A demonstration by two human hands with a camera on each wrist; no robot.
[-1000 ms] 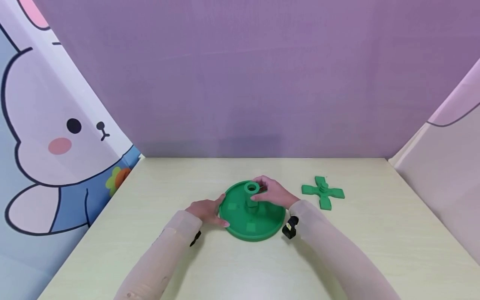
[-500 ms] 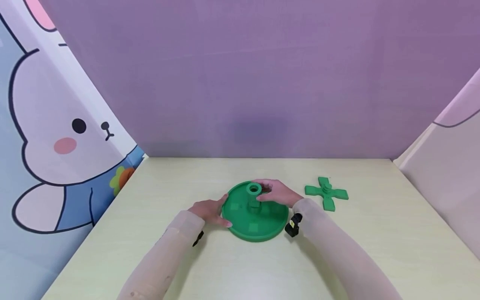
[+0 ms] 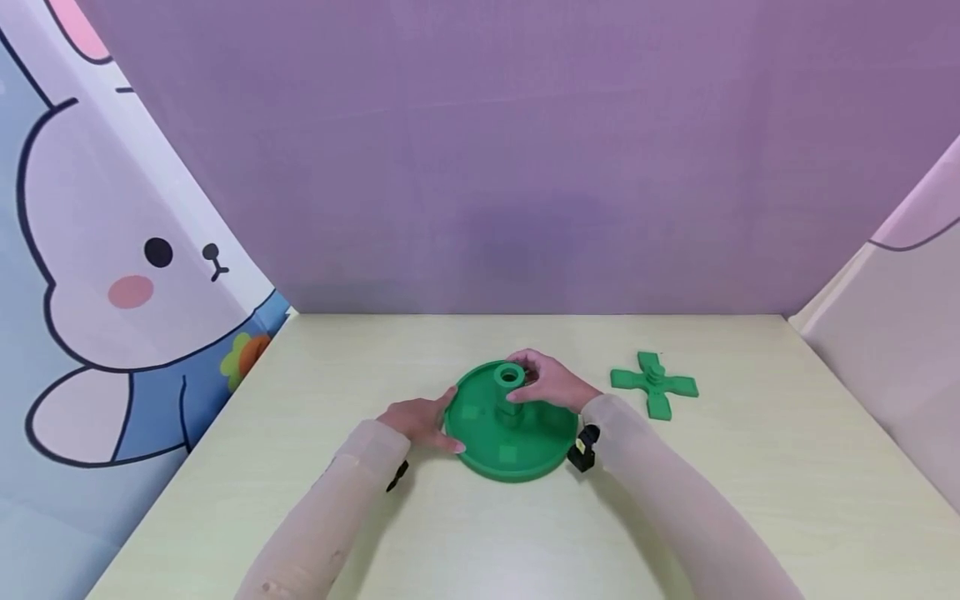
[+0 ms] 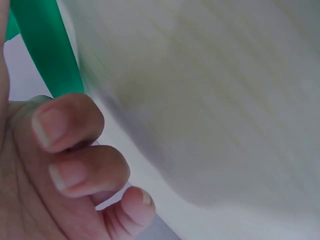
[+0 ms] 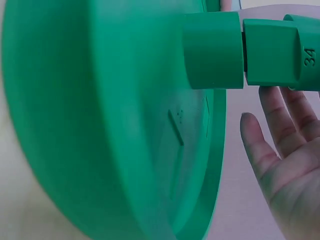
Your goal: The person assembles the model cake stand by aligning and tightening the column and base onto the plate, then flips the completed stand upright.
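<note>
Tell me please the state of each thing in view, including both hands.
Round green base: flat on the table, rim upward.
Socket: stands at the base's middle.
Tubular green piece: upright above the socket, thin dark seam between, top hole uncovered.
Green cross: lying flat, apart from the base.
Left hand: at the base's rim, thumb and forefinger spread.
Right hand: holding the tubular green piece.

Purple backdrop point(image 3: 480, 158) behind pale table point(image 3: 480, 533); cartoon-rabbit panel point(image 3: 90, 225) at left.
</note>
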